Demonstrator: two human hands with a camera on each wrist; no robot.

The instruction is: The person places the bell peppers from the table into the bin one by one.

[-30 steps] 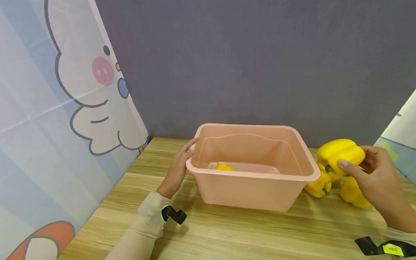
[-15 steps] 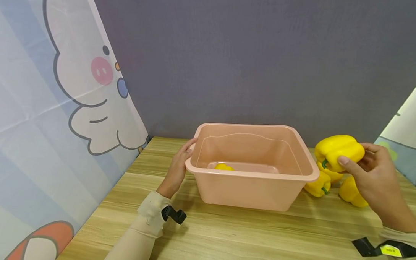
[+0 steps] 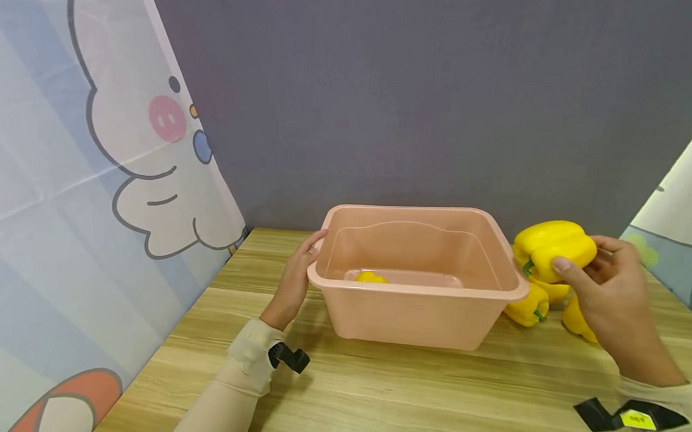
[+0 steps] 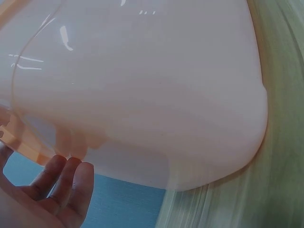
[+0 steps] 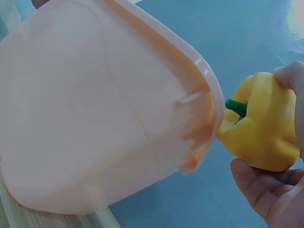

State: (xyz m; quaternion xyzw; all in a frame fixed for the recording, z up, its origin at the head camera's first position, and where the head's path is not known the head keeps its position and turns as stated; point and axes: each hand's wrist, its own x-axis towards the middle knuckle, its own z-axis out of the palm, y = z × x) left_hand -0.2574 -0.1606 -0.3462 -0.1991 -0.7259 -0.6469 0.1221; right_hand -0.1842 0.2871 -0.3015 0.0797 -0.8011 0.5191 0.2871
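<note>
A pink plastic tub (image 3: 408, 317) stands on the wooden table, with one yellow bell pepper (image 3: 370, 277) partly visible on its floor. My left hand (image 3: 295, 281) holds the tub's left rim, its fingertips against the outer wall in the left wrist view. On the other side, my right hand (image 3: 612, 292) grips another yellow bell pepper (image 3: 553, 248) between thumb and fingers. That pepper is raised beside the tub's right rim, its green stem (image 5: 236, 107) pointing toward the tub in the right wrist view.
Several more yellow bell peppers lie on the table right of the tub, one pepper (image 3: 527, 306) close to its wall and another pepper (image 3: 577, 321) partly behind my right hand. A grey wall (image 3: 418, 104) rises behind. A cartoon-printed sheet (image 3: 53, 231) hangs along the left side.
The pepper in my right hand has risen off the other peppers and moved left toward the tub's rim. My left hand and the tub have stayed nearly still.
</note>
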